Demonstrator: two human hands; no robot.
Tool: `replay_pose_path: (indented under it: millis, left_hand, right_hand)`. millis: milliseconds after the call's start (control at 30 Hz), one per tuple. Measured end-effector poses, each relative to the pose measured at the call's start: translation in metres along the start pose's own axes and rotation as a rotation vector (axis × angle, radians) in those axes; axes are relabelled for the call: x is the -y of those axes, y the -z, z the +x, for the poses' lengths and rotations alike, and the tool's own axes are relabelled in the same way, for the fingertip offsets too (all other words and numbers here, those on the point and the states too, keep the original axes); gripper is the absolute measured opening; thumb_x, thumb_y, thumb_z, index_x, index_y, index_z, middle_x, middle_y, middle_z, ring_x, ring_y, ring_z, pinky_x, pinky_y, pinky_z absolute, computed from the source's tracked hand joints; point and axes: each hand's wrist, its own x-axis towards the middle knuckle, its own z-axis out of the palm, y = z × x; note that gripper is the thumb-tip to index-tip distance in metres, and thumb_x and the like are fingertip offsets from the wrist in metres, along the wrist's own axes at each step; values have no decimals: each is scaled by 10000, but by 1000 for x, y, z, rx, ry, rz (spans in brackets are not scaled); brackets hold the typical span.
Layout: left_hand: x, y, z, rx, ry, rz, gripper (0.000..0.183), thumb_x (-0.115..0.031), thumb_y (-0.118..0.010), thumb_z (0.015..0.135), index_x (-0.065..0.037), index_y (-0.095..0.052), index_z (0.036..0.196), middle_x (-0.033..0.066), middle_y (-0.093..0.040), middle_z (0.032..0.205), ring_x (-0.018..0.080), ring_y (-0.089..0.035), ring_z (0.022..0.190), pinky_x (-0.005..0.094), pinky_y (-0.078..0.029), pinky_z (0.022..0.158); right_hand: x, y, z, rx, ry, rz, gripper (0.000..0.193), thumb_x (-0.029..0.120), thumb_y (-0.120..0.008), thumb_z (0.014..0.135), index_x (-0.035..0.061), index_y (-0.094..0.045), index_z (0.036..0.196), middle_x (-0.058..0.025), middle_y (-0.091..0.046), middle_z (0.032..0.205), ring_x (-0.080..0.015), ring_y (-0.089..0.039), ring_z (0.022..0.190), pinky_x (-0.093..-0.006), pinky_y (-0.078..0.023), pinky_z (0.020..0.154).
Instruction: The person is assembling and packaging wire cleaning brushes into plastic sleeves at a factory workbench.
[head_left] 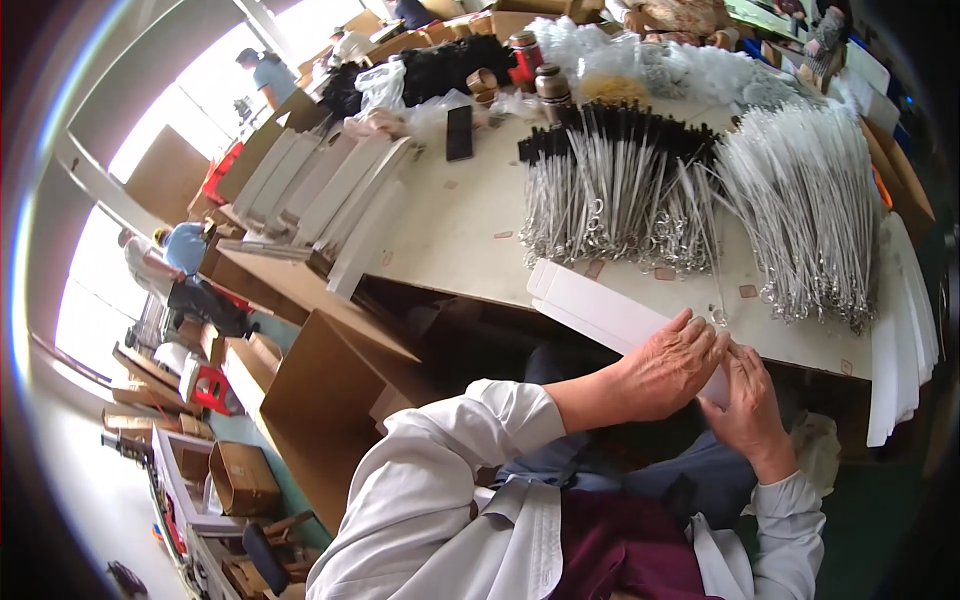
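Note:
A long narrow white paperboard box slants over the near edge of the table, its far end pointing left. My left hand and my right hand meet at its near right end, fingers bent and closed around it. What the fingertips do there is partly hidden. Just beyond my hands, a wire with a ring end sticks out from a pile of thin wire brushes with black tips. To the right lies a big bundle of wire brushes with white bristles, ring ends toward me.
White flattened boxes hang at the table's right edge; more long white boxes lie at left. A large open cardboard carton stands left of my legs. A phone, a thermos and plastic bags sit farther back.

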Motion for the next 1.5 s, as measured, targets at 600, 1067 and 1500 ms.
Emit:
replay_pose_path:
  millis: [600, 1067, 1500]
  left_hand:
    - [5, -4, -29, 180, 179, -195, 665, -190, -807, 718, 69, -525, 1262, 183, -598, 1088, 342, -635, 997, 430, -522, 875]
    - [10, -31, -47, 64, 205, 40, 427, -201, -631, 863, 65, -581, 1193, 140, -613, 1055, 265, -629, 899, 376, -506, 780]
    - [7, -49, -71, 91, 267, 36, 608, -242, -727, 779, 37, -539, 1286, 127, -578, 1004, 282, -614, 887, 399, -513, 795]
  right_hand:
    - [4, -11, 5, 27, 16, 108, 750, 222, -883, 683, -29, -565, 1314, -207, -604, 1290, -403, -585, 1171, -498, -477, 1054]
    - [31, -36, -12, -238, -283, -48, 533, 220, -742, 895, -73, -588, 1313, -211, -540, 1246, -378, -533, 1115, -473, -467, 964]
    - [31, -70, -16, -273, -525, 532, 447, 122, -790, 853, -44, -638, 1240, -205, -674, 1124, -336, -678, 953, -388, -564, 804]
